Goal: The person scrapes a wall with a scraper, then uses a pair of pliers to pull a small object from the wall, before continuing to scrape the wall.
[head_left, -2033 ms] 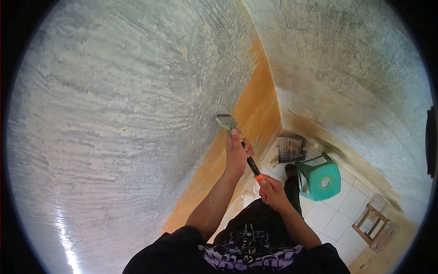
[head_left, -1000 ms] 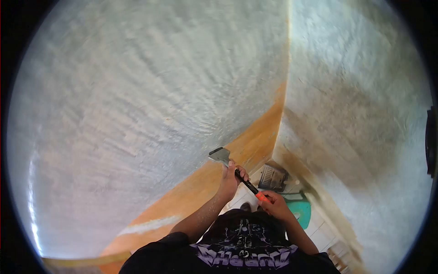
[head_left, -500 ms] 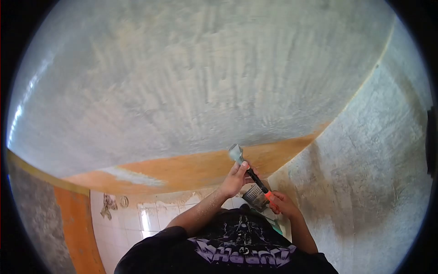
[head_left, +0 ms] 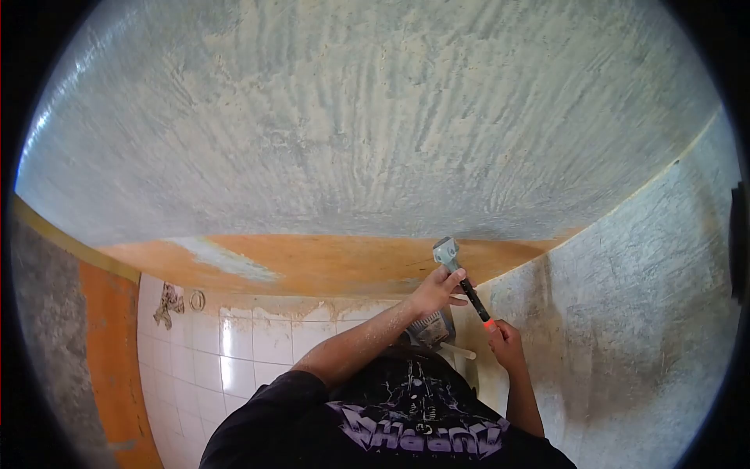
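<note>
Both of my hands are on a long-handled scraper [head_left: 473,300], which has a grey head, a black shaft and an orange grip. My left hand [head_left: 437,292] holds the shaft just below the head, thumb along it and some fingers spread behind. Lower down, my right hand [head_left: 506,344] is wrapped round the orange end. The scraper slants up to the left, its head overlapping the orange band [head_left: 328,258] low on the wall in front of me. Pale dust speckles my left forearm.
Above the orange band rises a rough grey plastered wall [head_left: 351,141]. Another grey wall [head_left: 625,313] meets it on the right. White floor tiles [head_left: 269,340] lie below, with a rag [head_left: 169,303] and a ring-shaped thing [head_left: 198,300]. A dark bucket-like container [head_left: 428,330] is partly hidden by my body.
The scraper and both hands have shifted right in the view, and the scraper's head has turned to show another face. My view has also shifted, and a pale rod now shows beside the container.
</note>
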{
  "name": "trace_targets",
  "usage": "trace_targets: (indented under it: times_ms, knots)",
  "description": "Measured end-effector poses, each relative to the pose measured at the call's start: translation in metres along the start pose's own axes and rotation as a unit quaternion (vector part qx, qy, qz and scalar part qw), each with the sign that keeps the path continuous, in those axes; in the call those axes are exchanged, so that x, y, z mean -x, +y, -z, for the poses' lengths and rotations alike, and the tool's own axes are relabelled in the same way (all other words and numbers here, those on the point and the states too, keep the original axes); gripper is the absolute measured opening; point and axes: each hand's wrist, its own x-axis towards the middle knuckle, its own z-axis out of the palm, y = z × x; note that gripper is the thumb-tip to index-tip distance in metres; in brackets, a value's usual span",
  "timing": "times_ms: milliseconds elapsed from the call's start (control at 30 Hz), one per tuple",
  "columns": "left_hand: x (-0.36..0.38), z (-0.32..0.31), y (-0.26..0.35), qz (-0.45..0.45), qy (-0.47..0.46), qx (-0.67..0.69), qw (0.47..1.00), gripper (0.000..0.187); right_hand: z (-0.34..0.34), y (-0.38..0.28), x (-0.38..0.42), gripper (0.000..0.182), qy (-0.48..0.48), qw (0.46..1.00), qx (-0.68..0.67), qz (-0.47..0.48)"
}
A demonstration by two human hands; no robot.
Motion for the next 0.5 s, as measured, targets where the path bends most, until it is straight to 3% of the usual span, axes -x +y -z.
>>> trace_targets:
  times_ms: [500]
  knots:
    - [-0.035,-0.013,-0.011,-0.048,0.065,-0.032,0.996,0.035,0.033,-0.002,-0.039,0.032,0.046,0.993,0.091,0.064]
